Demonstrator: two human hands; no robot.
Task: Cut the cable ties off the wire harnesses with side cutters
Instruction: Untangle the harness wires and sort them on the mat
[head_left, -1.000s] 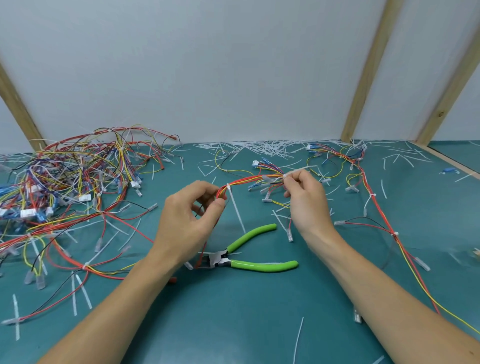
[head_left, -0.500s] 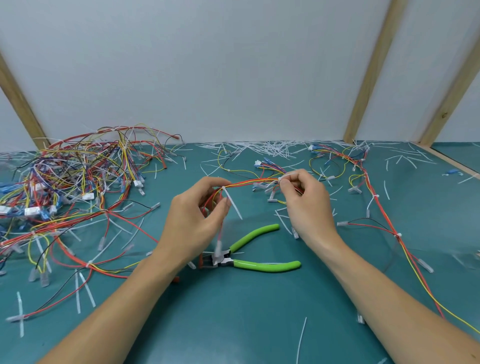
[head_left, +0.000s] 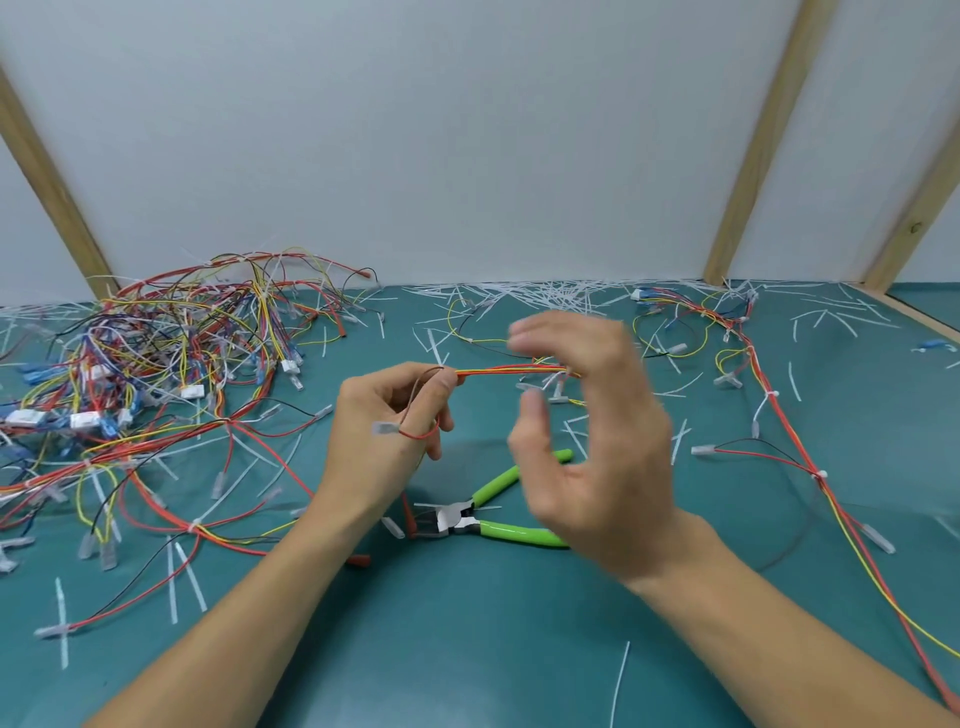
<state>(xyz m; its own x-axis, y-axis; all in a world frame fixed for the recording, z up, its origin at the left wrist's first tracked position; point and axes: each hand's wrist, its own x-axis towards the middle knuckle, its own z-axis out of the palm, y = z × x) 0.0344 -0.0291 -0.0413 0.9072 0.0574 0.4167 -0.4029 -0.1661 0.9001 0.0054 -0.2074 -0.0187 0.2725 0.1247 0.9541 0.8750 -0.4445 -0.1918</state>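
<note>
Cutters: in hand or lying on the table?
On the table: the cutters lie untouched below both hands, green handles spread.

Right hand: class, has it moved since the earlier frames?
Yes. The right hand has let go of the wires and dropped nearer the side cutters.

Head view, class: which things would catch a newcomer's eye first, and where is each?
The tangled pile of wire harnesses fills the table's left side. At centre, the left hand pinches a red-and-yellow wire bundle, the right hand blurred beside it. Green-handled side cutters lie on the teal table below.
</note>
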